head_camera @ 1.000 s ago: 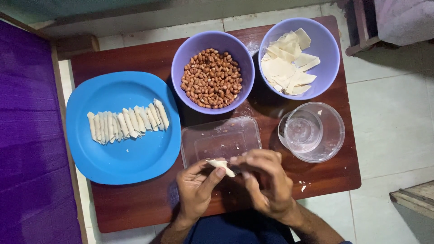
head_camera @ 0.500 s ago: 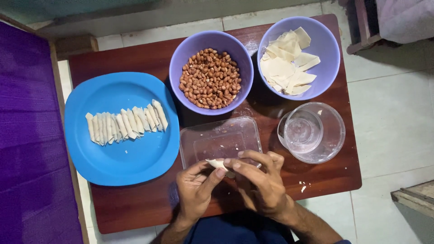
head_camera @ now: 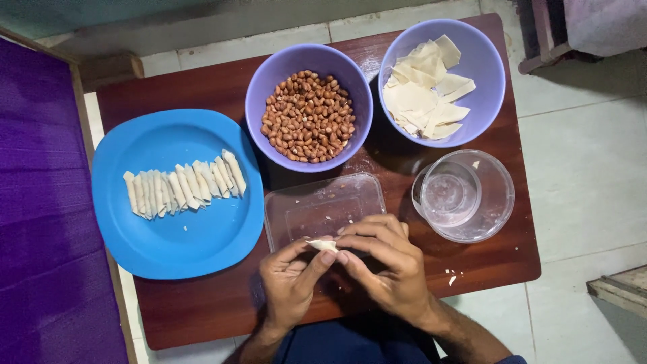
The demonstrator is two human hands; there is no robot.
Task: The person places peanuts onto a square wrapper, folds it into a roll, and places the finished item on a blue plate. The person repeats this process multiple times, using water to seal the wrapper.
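Pale dough, a small wrapper piece (head_camera: pixel 322 245), was pinched between the fingertips of both hands at the lower centre of the frame, just over the near edge of a clear plastic tray (head_camera: pixel 323 205). The left hand (head_camera: pixel 290 280) gripped the piece from below with thumb and forefinger, while the right hand (head_camera: pixel 387 263) curled over it from the right, fingers closed on its end. Both hands hovered above a dark red-brown worktop (head_camera: pixel 202 303).

At left, a blue plate (head_camera: pixel 175 243) carried a row of finished rolls (head_camera: pixel 182 183) laid side by side. At upper centre stood a purple bowl (head_camera: pixel 259 101) filled with peanuts (head_camera: pixel 309 116); just beside it, at upper right, a second purple bowl (head_camera: pixel 488 74) held flat wrapper sheets (head_camera: pixel 424 91). A clear round container (head_camera: pixel 495 195) sat at right, near the tray. Small crumbs (head_camera: pixel 450 276) lay on the worktop beside the right wrist.
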